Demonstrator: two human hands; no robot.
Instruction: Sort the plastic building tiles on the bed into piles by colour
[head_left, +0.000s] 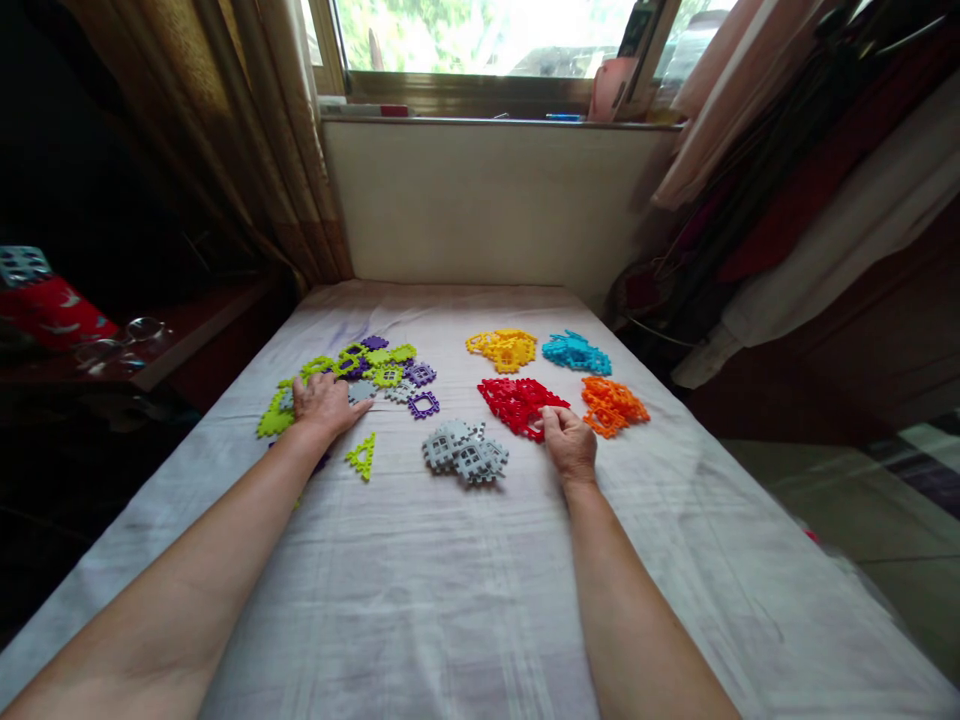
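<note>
The right hand (570, 440) has its fingers narrowed at the near edge of the red pile (517, 402), at its ten o'clock; whether they grip cannot be told. Notched edges could snag there, dragging neighbours along, perhaps toward the orange pile (615, 408) at two o'clock. The left hand (322, 405), fingers spread wide over the mixed green and purple pieces (388, 375), could scatter loose ones across the wrinkled cloth (450, 600) if it presses sideways.
</note>
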